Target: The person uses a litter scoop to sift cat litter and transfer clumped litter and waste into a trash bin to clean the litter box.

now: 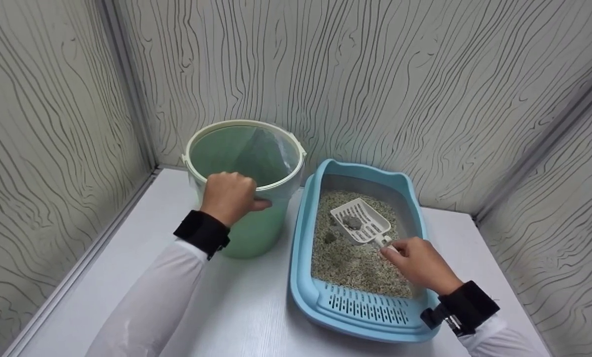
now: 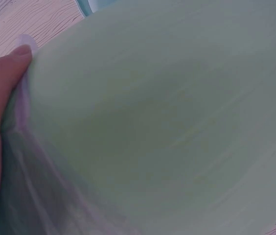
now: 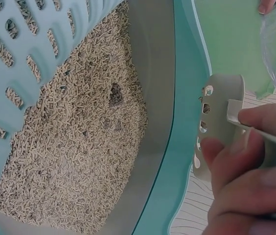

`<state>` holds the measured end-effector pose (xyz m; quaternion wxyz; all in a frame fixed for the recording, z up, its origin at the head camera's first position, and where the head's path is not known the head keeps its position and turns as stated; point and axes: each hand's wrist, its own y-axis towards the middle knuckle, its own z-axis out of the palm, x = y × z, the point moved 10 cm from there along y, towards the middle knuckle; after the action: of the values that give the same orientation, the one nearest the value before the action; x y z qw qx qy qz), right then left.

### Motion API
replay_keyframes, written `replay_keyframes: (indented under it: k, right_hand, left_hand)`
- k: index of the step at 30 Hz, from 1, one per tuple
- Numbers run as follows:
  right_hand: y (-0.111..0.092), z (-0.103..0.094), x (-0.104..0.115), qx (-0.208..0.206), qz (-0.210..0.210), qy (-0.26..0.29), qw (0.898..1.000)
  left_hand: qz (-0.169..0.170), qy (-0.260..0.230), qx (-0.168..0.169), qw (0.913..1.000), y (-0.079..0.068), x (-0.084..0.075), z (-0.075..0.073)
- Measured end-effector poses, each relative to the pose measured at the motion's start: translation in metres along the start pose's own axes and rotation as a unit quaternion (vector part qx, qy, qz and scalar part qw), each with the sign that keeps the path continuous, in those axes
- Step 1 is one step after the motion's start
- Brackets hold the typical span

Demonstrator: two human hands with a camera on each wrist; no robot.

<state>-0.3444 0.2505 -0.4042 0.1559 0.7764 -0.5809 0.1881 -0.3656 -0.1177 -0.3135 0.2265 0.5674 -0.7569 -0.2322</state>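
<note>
My right hand grips the handle of a white slotted litter scoop, held over a blue litter box. A grey clump lies in the scoop. Pale pellet litter covers the bottom of the box, with a few darker spots in it. To the left, my left hand holds the near rim of a green bucket, its fingers over the edge. In the left wrist view the thumb presses on the outside of the bucket; the other fingers are hidden. A clear plastic bag hangs over the bucket's rim.
Bucket and litter box stand side by side on a white table. Patterned wall panels rise close behind them and at both sides. A slotted blue step forms the near end of the box.
</note>
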Motion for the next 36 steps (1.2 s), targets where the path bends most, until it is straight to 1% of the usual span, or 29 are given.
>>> replay_keyframes:
  k: [6, 16, 21, 25, 30, 32, 36]
  right_hand:
    - [0.000, -0.005, 0.002, -0.010, -0.007, -0.001, 1.000]
    - [0.001, -0.015, 0.008, -0.028, -0.019, -0.010, 0.999]
    - [0.002, -0.025, 0.014, -0.041, -0.026, -0.021, 0.999]
    - [0.006, -0.038, 0.026, -0.056, -0.033, -0.026, 0.998]
    - [0.014, -0.054, 0.049, -0.067, -0.049, -0.030, 0.996]
    - [0.019, -0.060, 0.059, -0.066, -0.056, -0.027, 0.996]
    - [0.035, -0.069, 0.082, -0.050, -0.059, -0.016, 0.997]
  left_hand:
    - [0.005, 0.011, -0.016, 0.9998, -0.001, -0.002, -0.003]
    - [0.003, 0.015, -0.008, 0.9999, -0.001, -0.001, 0.000]
    - [0.005, 0.014, -0.012, 0.9998, -0.001, -0.002, -0.001]
    - [0.002, 0.006, -0.011, 0.9999, -0.001, -0.002, -0.001]
    - [0.002, -0.005, -0.015, 0.9999, -0.001, -0.002, -0.002]
    - [0.003, -0.007, -0.018, 0.9998, -0.001, -0.002, -0.002]
    - [0.003, -0.004, -0.006, 1.0000, 0.000, -0.002, 0.000]
